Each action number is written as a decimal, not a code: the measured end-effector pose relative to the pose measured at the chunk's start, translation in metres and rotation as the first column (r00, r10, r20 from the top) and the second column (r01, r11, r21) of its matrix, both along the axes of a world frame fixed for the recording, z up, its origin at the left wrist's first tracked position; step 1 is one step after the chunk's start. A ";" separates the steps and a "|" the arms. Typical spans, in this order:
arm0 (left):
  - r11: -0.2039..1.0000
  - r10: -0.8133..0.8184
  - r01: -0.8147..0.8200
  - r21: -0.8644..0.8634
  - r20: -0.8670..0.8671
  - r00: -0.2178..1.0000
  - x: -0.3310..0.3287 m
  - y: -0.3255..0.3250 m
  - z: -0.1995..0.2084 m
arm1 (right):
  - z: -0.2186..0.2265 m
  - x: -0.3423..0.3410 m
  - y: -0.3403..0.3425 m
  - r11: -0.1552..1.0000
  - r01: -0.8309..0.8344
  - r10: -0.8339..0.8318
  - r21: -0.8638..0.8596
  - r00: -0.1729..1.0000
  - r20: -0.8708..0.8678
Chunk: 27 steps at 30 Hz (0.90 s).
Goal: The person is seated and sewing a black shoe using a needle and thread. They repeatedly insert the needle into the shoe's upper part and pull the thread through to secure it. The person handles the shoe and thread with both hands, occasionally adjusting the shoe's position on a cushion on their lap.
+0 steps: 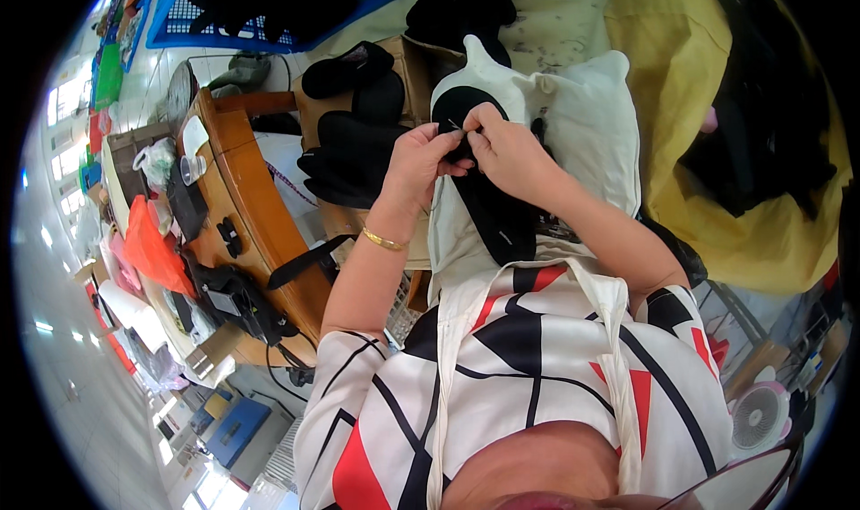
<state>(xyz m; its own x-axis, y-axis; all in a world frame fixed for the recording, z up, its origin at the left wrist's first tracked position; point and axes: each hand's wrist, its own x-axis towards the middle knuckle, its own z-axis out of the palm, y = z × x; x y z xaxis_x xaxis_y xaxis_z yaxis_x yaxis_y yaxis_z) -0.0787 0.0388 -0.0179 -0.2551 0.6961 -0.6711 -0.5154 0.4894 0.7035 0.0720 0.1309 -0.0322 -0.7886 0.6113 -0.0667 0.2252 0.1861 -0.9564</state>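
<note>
From the head camera, the left hand (419, 159) and right hand (507, 149) meet over a long black fabric sole piece (488, 201) lying on a white cloth (587, 125). Both hands' fingers are curled shut, pinching its upper edge beside a thin needle (459, 125). More black soles (354, 142) are stacked just to the left.

A long black fabric piece (491, 207) lies lengthwise on the lap over white cloth (587, 120).
</note>
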 end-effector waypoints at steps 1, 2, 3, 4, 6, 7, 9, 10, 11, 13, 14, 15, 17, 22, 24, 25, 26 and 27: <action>1.000 0.015 -0.015 0.013 -0.013 1.000 0.002 0.000 0.000 | 0.003 0.001 0.006 0.997 -0.038 0.040 -0.067 0.999 0.021; 0.999 0.025 -0.025 0.024 -0.028 0.999 0.004 -0.001 -0.001 | 0.006 0.003 0.010 0.999 -0.033 0.035 -0.025 0.997 0.062; 0.999 0.036 -0.034 0.035 -0.043 0.998 0.005 -0.001 -0.001 | 0.009 0.005 0.013 0.999 -0.006 0.004 0.048 1.000 0.030; 0.999 0.044 -0.042 0.032 -0.049 0.998 0.006 0.000 -0.001 | 0.012 0.006 0.015 0.993 0.025 -0.024 0.120 1.000 -0.002; 0.998 0.025 -0.020 0.058 -0.087 0.996 0.010 0.000 -0.003 | 0.008 0.005 0.015 0.978 0.047 -0.034 0.205 0.997 -0.068; 0.997 0.017 -0.009 0.071 -0.105 0.994 0.011 0.001 -0.003 | 0.005 0.001 0.014 0.975 0.074 -0.060 0.212 0.995 -0.075; 0.998 0.016 -0.007 0.059 -0.143 0.990 0.014 0.002 -0.003 | -0.005 -0.008 0.012 0.969 0.114 -0.099 0.221 0.992 -0.079; 0.999 0.010 -0.001 0.052 -0.158 0.987 0.016 0.004 0.000 | -0.017 -0.013 0.013 0.938 0.220 -0.167 0.269 0.964 -0.208; 0.999 0.013 -0.005 0.049 -0.174 0.985 0.016 0.005 0.001 | -0.012 -0.015 0.020 0.973 0.222 -0.230 -0.060 0.955 -0.185; 0.999 0.024 -0.015 0.049 -0.189 0.982 0.016 0.004 -0.001 | 0.012 -0.012 0.036 0.727 0.176 -0.312 -0.664 0.946 -0.090; 0.999 0.027 -0.017 0.050 -0.197 0.980 0.015 0.004 -0.001 | 0.014 -0.007 0.040 0.686 0.123 -0.298 -0.717 0.947 -0.123; 0.999 0.025 -0.015 0.049 -0.202 0.979 0.016 0.004 -0.001 | 0.012 0.000 0.043 0.695 0.072 -0.229 -0.715 0.966 -0.125; 0.999 0.022 -0.012 0.049 -0.208 0.978 0.016 0.004 -0.001 | 0.004 0.015 0.052 0.704 -0.029 -0.086 -0.710 0.988 -0.125; 0.999 0.007 0.003 0.043 -0.222 0.975 0.015 0.002 -0.001 | 0.009 0.053 0.073 0.951 0.202 -0.207 -0.233 0.978 0.003; 0.999 -0.004 0.013 0.042 -0.221 0.975 0.015 0.004 0.000 | -0.011 0.060 0.065 0.954 0.201 -0.181 0.220 0.978 -0.107; 0.999 -0.009 0.019 0.044 -0.219 0.976 0.014 0.004 0.000 | -0.018 0.063 0.064 0.877 0.202 -0.149 0.435 0.977 -0.153; 0.999 -0.013 0.023 0.046 -0.219 0.976 0.013 0.004 -0.001 | -0.014 0.063 0.061 0.837 0.120 -0.103 0.533 0.993 -0.062; 0.999 -0.015 0.025 0.043 -0.216 0.976 0.013 0.004 -0.001 | -0.008 0.063 0.054 0.785 0.030 -0.065 0.619 0.997 0.034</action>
